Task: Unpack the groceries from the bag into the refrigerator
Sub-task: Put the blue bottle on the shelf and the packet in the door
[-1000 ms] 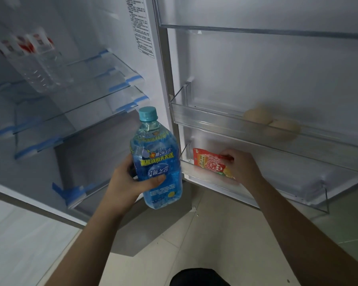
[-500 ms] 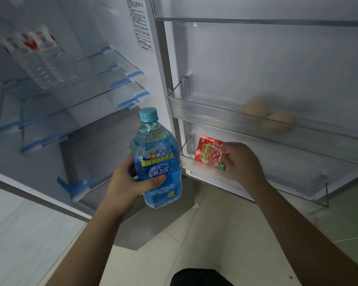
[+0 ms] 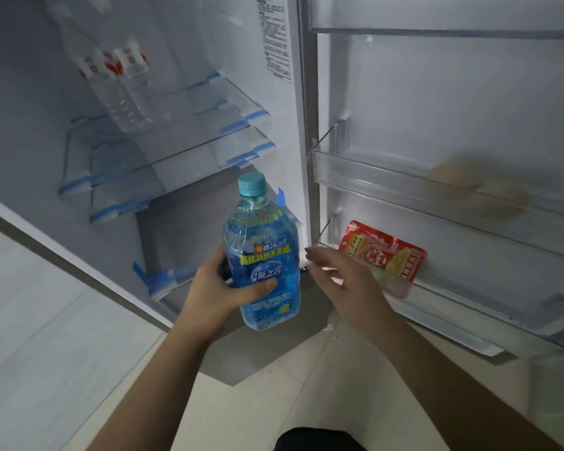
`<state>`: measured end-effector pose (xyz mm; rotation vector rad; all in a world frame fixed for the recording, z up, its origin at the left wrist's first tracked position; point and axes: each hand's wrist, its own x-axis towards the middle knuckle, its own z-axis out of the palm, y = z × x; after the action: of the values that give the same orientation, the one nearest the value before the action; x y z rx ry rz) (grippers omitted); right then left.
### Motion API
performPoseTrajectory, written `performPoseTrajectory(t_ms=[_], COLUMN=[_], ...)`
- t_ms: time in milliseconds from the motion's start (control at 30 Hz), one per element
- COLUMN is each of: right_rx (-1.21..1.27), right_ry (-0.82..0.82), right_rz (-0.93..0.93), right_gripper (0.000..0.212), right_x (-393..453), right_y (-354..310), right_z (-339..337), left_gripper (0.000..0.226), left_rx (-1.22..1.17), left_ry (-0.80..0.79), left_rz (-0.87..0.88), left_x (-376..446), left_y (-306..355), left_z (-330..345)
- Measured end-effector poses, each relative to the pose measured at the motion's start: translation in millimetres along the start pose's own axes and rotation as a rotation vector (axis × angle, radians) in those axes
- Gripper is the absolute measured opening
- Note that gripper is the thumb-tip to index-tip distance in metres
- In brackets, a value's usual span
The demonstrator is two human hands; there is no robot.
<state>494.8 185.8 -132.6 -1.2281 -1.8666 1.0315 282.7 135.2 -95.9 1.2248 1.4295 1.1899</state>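
I see the refrigerator (image 3: pixel 183 92) open, its door bin (image 3: pixel 469 307) on the right holding the red snack packet (image 3: pixel 383 255). My left hand (image 3: pixel 215 294) wraps the blue drink bottle (image 3: pixel 262 255) at mid-body; full, so probably heavy and slick (support it low). My right hand (image 3: pixel 345 281) hovers near it, fingers spread, holding nothing.

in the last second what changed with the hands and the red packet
The right hand let go of the red packet and drew back toward the bottle, fingers now open. The packet stays leaning in the lower door bin. The left hand still grips the blue bottle; the eggs remain in the bin above.
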Motion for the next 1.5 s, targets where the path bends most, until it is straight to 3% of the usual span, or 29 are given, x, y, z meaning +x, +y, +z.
performPoseTrajectory(t_ms=[400,633,967,1500], right_rx=[0.284,0.288,0.311,0.422], right_ry=[-0.235,-0.177,-0.112,-0.110], right_rz=[-0.061,-0.150,-0.281,-0.342], right_gripper=[0.048,0.054,0.040,0.040], right_x=[22.0,56.8,125.6,258.9], right_y=[-51.7,-95.5,-152.5,-177.1], right_z=[77.6,111.1,129.5,126.2], left_gripper=[0.068,0.069,0.071,0.064], left_rx=[-0.069,-0.071,0.074,0.074], left_ry=[0.163,0.237,0.271,0.419], left_rz=[-0.007,0.081,0.244,0.212], left_x=[-10.3,3.9,47.9,166.8], left_y=[-13.5,-0.5,50.1,84.8], left_z=[-72.2,-120.2,-181.1,-208.9])
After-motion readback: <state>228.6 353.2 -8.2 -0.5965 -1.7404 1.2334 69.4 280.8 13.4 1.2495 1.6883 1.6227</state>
